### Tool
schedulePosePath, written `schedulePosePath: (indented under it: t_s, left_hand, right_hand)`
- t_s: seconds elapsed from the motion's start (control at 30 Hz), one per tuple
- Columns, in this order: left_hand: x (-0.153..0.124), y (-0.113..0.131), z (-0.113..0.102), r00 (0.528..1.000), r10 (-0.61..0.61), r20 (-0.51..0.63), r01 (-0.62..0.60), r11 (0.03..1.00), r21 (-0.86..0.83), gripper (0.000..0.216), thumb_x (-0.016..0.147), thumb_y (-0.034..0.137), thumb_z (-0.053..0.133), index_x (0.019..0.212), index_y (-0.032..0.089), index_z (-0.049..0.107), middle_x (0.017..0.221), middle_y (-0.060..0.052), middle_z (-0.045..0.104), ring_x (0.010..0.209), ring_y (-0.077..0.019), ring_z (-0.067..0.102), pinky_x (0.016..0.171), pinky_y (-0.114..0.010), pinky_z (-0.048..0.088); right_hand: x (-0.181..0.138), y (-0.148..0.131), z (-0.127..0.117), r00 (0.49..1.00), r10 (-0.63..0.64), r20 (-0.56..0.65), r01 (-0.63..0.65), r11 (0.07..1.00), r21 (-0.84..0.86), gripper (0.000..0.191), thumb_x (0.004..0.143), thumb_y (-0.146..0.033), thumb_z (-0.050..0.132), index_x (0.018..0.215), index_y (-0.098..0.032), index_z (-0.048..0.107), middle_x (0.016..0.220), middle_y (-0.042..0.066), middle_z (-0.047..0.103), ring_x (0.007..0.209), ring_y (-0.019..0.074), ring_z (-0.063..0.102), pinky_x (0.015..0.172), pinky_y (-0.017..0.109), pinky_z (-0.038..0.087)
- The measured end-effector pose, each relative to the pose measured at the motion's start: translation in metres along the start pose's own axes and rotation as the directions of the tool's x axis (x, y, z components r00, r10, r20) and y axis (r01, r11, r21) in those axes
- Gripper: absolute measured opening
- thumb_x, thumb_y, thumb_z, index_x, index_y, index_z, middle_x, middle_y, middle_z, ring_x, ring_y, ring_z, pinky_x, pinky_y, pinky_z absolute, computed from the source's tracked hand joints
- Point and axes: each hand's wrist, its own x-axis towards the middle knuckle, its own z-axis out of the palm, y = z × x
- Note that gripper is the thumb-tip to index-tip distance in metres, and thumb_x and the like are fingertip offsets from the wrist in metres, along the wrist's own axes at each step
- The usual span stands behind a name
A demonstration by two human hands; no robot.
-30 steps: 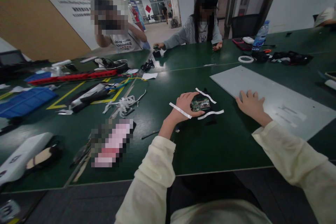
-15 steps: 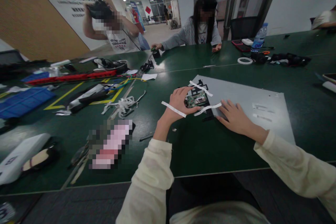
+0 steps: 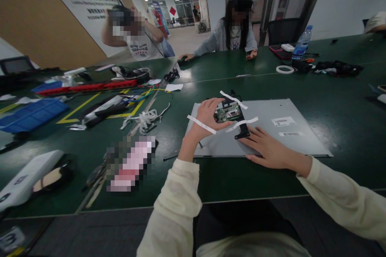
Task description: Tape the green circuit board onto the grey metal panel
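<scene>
My left hand (image 3: 206,118) grips a black bracket (image 3: 242,128) that carries a green circuit board (image 3: 227,113), thumb below and fingers above. White tape strips cling to it: one tape strip (image 3: 234,99) along its top, another tape strip (image 3: 242,123) across its lower side. A third strip (image 3: 201,124) lies over my left wrist. Beneath is a flat grey panel (image 3: 259,112) with two white labels on its right part. My right hand (image 3: 268,146) lies with fingers stretched at the panel's near edge, fingertips close to the bracket's lower end, holding nothing.
Left of the panel lie a tangle of white strips (image 3: 145,120) and a blurred pink phone-like object (image 3: 132,164). Farther left are a blue tray (image 3: 33,112) and cables. A tape roll (image 3: 285,69) and a water bottle (image 3: 302,43) stand at the back right. Two people are across the table.
The grey panel has turned and slid left, so that it now lies under the bracket with its near edge facing me. My right hand has moved slightly nearer to me.
</scene>
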Motion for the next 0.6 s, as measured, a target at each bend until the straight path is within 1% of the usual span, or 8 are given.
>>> schedulePosePath:
  t_s: [0.13, 0.23, 0.3, 0.37, 0.43, 0.5, 0.53, 0.6]
  left_hand:
    - [0.0, 0.001, 0.003, 1.0, -0.021, 0.011, 0.021, 1.0, -0.004, 0.073, 0.069, 0.057, 0.068, 0.129, 0.023, 0.045, 0.131, -0.009, 0.052, 0.122, -0.0291, 0.045, 0.105, -0.043, 0.033]
    - [0.0, 0.004, 0.008, 0.999, -0.042, 0.014, 0.042, 0.999, 0.002, 0.074, 0.068, 0.058, 0.068, 0.13, 0.023, 0.045, 0.132, -0.009, 0.051, 0.123, -0.0299, 0.044, 0.106, -0.045, 0.032]
    - [0.0, 0.007, 0.012, 0.999, -0.049, 0.021, 0.049, 0.999, 0.002, 0.075, 0.068, 0.059, 0.068, 0.13, 0.023, 0.045, 0.132, -0.01, 0.051, 0.123, -0.0302, 0.044, 0.106, -0.045, 0.032]
    - [0.001, 0.009, 0.017, 0.998, -0.052, 0.034, 0.053, 0.999, -0.003, 0.076, 0.067, 0.06, 0.068, 0.13, 0.023, 0.045, 0.132, -0.01, 0.051, 0.123, -0.0304, 0.044, 0.105, -0.046, 0.032]
    - [0.001, 0.01, 0.022, 0.997, -0.052, 0.048, 0.053, 0.999, -0.012, 0.076, 0.068, 0.061, 0.068, 0.13, 0.023, 0.045, 0.131, -0.01, 0.051, 0.122, -0.03, 0.045, 0.105, -0.045, 0.033]
    - [-0.001, 0.008, 0.027, 0.996, -0.054, 0.068, 0.055, 0.998, -0.018, 0.075, 0.069, 0.06, 0.067, 0.13, 0.023, 0.045, 0.132, -0.009, 0.051, 0.122, -0.0296, 0.045, 0.105, -0.044, 0.033]
    - [-0.001, 0.007, 0.03, 0.995, -0.058, 0.08, 0.06, 0.998, -0.018, 0.075, 0.069, 0.06, 0.067, 0.131, 0.023, 0.045, 0.132, -0.009, 0.051, 0.122, -0.0295, 0.045, 0.104, -0.044, 0.033]
    - [-0.004, 0.003, 0.035, 0.991, -0.071, 0.112, 0.073, 0.997, -0.012, 0.076, 0.069, 0.062, 0.066, 0.131, 0.022, 0.045, 0.133, -0.01, 0.05, 0.122, -0.0301, 0.045, 0.103, -0.045, 0.034]
  right_hand:
    - [0.003, -0.006, 0.0, 1.0, -0.004, -0.009, 0.005, 1.0, 0.024, 0.059, 0.09, -0.051, 0.042, 0.14, -0.02, 0.044, 0.143, 0.013, 0.042, 0.138, 0.0335, 0.026, 0.108, 0.057, 0.025]
    - [0.004, -0.008, 0.0, 0.999, -0.003, -0.039, 0.005, 0.999, 0.047, 0.058, 0.089, -0.049, 0.045, 0.139, -0.019, 0.045, 0.14, 0.014, 0.045, 0.136, 0.0331, 0.029, 0.108, 0.058, 0.025]
    - [0.004, -0.008, -0.001, 0.998, -0.028, -0.057, 0.032, 0.998, 0.063, 0.057, 0.088, -0.046, 0.048, 0.139, -0.019, 0.046, 0.138, 0.013, 0.049, 0.134, 0.032, 0.034, 0.109, 0.057, 0.027]
    - [0.003, -0.008, -0.001, 0.995, -0.073, -0.07, 0.078, 0.994, 0.072, 0.054, 0.088, -0.042, 0.049, 0.137, -0.02, 0.048, 0.134, 0.011, 0.053, 0.128, 0.0293, 0.043, 0.108, 0.053, 0.032]
    - [0.001, -0.01, -0.001, 0.987, -0.129, -0.095, 0.135, 0.989, 0.067, 0.046, 0.09, -0.036, 0.048, 0.132, -0.02, 0.053, 0.131, 0.01, 0.056, 0.121, 0.0255, 0.051, 0.103, 0.046, 0.041]
    - [-0.003, -0.014, 0.001, 0.965, -0.209, -0.158, 0.217, 0.976, 0.036, 0.037, 0.091, -0.028, 0.046, 0.124, -0.017, 0.059, 0.127, 0.01, 0.06, 0.114, 0.0224, 0.057, 0.095, 0.041, 0.049]
    - [-0.006, -0.017, 0.002, 0.943, -0.264, -0.203, 0.27, 0.963, 0.003, 0.034, 0.091, -0.025, 0.046, 0.118, -0.016, 0.062, 0.122, 0.01, 0.063, 0.11, 0.0213, 0.06, 0.091, 0.038, 0.052]
    - [-0.012, -0.023, 0.002, 0.874, -0.392, -0.288, 0.386, 0.919, -0.079, 0.027, 0.089, -0.02, 0.047, 0.108, -0.016, 0.067, 0.111, 0.01, 0.068, 0.104, 0.0199, 0.063, 0.084, 0.034, 0.055]
